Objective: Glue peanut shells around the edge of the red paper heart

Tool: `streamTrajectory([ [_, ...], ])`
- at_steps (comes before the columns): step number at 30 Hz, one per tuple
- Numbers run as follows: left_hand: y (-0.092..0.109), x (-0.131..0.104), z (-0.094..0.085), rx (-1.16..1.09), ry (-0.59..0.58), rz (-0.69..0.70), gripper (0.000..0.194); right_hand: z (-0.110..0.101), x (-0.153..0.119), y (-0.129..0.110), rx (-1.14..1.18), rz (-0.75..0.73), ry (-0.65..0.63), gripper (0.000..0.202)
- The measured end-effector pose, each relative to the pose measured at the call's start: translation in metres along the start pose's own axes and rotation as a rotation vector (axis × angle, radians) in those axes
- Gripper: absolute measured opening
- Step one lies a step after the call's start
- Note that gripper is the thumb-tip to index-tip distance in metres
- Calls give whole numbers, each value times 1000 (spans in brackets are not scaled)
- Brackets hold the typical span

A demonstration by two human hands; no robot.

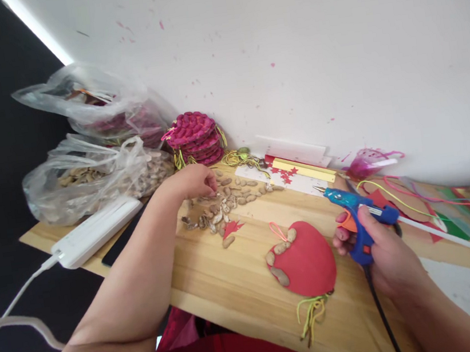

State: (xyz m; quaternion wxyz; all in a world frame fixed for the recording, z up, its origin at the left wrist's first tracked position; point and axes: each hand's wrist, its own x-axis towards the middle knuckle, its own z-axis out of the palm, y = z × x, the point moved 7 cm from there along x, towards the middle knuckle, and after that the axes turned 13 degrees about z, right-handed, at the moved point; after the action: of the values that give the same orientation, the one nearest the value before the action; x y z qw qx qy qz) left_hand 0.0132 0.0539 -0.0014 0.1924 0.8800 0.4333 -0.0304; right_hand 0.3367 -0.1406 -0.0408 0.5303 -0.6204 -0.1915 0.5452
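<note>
My right hand is wrapped round a blue hot glue gun, with fingers by its orange trigger and the metal nozzle pointing left. A white glue stick runs out of its back. My left hand is over the loose peanuts, fingers curled down; whatever they pinch is hidden. Between the hands lies a red round disc with several peanuts along its left edge. An orange loop sits at its top and a yellow-green tassel at its lower edge.
Plastic bags of peanuts and a white power strip stand at the left. Against the wall is a stack of magenta discs. Red paper stars lie at the back. The gun's black cord hangs toward the front edge.
</note>
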Motion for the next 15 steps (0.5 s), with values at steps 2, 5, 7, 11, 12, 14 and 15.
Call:
streamTrajectory([
  [2,-2,0,0,4,5,-3,12,0,0,0,2,1,-3,48],
  [5,-3,2,2,22,12,-9,15,1,-1,-1,7,-2,-4,48],
  [7,-4,2,3,15,12,-6,16,1,0,-1,7,-5,1,49],
  [11,-7,2,4,-21,9,-8,17,0,0,-1,4,-8,2,52],
  [12,-8,2,3,-25,9,-4,17,0,0,-1,3,-8,0,52],
  [14,-7,2,2,-27,13,5,16,1,0,-1,2,-9,0,53],
  [15,-6,1,1,-27,15,5,16,2,-1,-2,2,-10,-1,53],
])
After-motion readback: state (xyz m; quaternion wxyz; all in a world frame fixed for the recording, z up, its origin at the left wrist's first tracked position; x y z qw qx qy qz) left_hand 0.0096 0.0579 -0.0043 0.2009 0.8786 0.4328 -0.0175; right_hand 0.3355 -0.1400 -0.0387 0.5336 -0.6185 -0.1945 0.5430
